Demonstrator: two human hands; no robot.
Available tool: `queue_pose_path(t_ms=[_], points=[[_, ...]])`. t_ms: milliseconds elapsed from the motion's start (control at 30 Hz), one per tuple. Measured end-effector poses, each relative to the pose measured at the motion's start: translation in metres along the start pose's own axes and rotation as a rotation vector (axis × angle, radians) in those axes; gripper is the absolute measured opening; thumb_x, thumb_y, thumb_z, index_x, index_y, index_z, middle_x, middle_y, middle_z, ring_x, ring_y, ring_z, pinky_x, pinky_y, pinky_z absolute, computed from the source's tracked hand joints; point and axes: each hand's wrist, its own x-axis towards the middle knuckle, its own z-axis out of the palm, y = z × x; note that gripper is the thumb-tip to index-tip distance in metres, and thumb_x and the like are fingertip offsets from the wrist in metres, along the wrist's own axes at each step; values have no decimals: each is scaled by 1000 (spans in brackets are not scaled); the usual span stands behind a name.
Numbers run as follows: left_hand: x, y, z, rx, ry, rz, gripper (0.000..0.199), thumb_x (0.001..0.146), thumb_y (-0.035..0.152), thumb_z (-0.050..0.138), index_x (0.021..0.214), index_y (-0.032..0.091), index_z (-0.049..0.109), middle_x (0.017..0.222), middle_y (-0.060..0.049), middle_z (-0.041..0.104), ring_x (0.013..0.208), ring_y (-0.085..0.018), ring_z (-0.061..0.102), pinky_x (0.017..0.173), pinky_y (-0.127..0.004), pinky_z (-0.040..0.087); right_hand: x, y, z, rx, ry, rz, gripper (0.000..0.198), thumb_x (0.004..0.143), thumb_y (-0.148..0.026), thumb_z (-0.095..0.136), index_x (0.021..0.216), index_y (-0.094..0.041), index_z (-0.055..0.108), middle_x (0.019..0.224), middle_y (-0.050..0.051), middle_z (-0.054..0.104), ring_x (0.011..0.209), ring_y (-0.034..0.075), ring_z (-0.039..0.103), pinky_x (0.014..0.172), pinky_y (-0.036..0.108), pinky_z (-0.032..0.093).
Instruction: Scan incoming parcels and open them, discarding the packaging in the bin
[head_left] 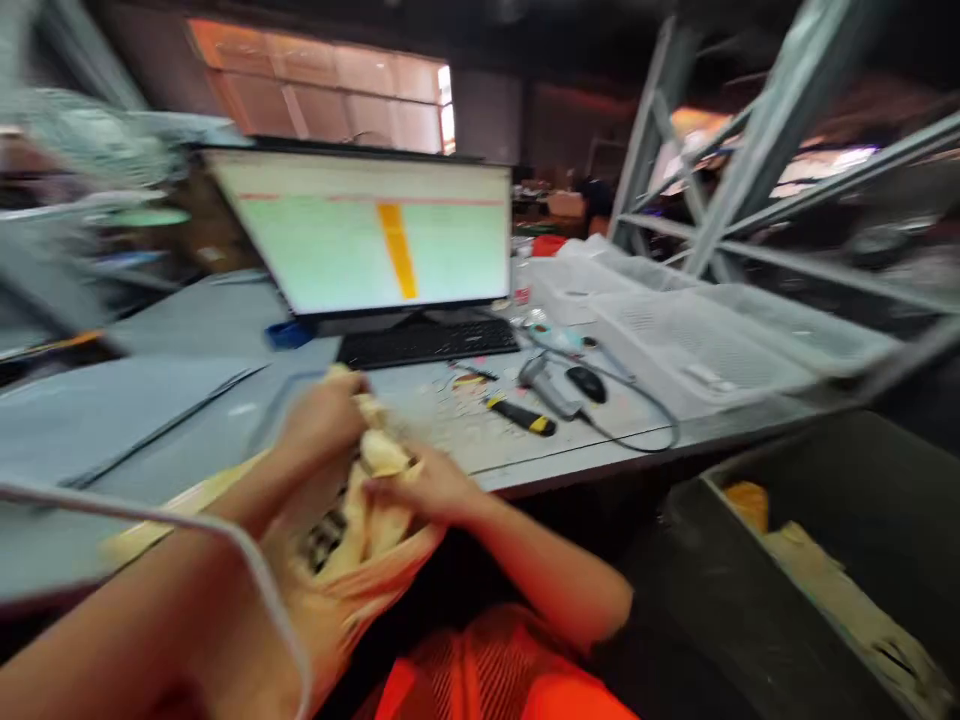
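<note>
A crumpled, pale yellow plastic bag (379,525) hangs in front of my body at the desk's front edge, with a dark print or dark contents showing on its left side. My left hand (326,405) is closed on its upper part. Lower and to the right, my right hand (431,485) grips the folds of the same bag. Motion blurs the fingers of both hands. Whatever the bag holds cannot be made out. Another flat, pale yellow package (180,505) lies on the desk beside my left forearm, partly hidden by it.
A monitor (375,235) stands behind a black keyboard (431,343). To the right are a yellow-and-black handled tool (521,414), a corded scanner (549,388), a mouse (586,383) and white baskets (701,340). A dark bin (720,560) holds yellow packages. A white cable (255,565) crosses the left foreground.
</note>
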Motion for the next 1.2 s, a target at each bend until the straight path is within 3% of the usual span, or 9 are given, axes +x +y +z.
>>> queue_pose_path(t_ms=[200,367,467,600,733,933,1067,1133,1200], points=[[-26,-36,-12,0,-63,148,35,79,24,61,111,21,73,126,-11,70,118,-30,66,104,-40,49,-4,10,11,-419,152,-192,33,100,-38,63,127,-20,70,114,12,78,103,29,72,89,34,52],[-33,-88,-17,-60,-231,201,72,77,67,73,138,31,64,171,-8,34,159,-44,22,128,-62,21,-14,12,-5,-715,175,-96,21,100,-35,60,107,-17,70,90,12,76,85,28,70,73,30,45],[-30,-95,11,-167,-159,73,75,87,74,60,145,27,58,161,-14,45,153,-37,39,127,-52,31,-7,1,-11,-614,57,-98,12,95,-28,63,96,-18,70,93,9,77,85,24,69,72,28,45],[-34,-68,48,-239,-35,-153,58,100,70,45,134,27,64,132,-14,63,125,-33,64,113,-48,46,9,-12,5,-408,-157,-34,17,92,-35,69,97,-19,74,96,6,78,87,23,70,72,27,48],[-37,-65,48,-252,114,-226,50,101,67,48,124,26,68,119,-13,69,109,-32,68,97,-43,50,1,-11,20,-507,78,-165,11,88,-28,71,92,-18,73,88,6,75,79,22,66,70,28,46],[-36,-135,21,-263,51,-422,42,97,53,57,96,14,72,89,-10,72,92,-25,66,84,-35,47,-71,-16,7,-351,508,-518,27,97,-41,68,85,-18,72,64,-3,59,56,13,49,56,24,41],[-75,-159,14,-348,15,-373,46,89,62,64,90,16,71,83,-8,70,88,-27,66,86,-38,52,-68,-30,-16,-266,836,-539,28,91,-43,76,91,-15,75,70,-2,62,62,13,53,59,24,45],[-113,-164,12,-524,141,-285,57,87,72,62,106,19,70,102,-9,74,102,-28,68,97,-40,54,-51,-31,-32,-184,864,-512,29,87,-43,79,86,-14,73,72,-1,62,64,13,54,61,25,46],[-157,-163,16,-751,488,-300,70,90,82,52,128,24,62,124,-12,71,119,-29,65,106,-44,53,-35,-26,-46,-33,876,-476,31,84,-43,82,83,-14,70,72,-2,60,65,13,54,61,24,47]])
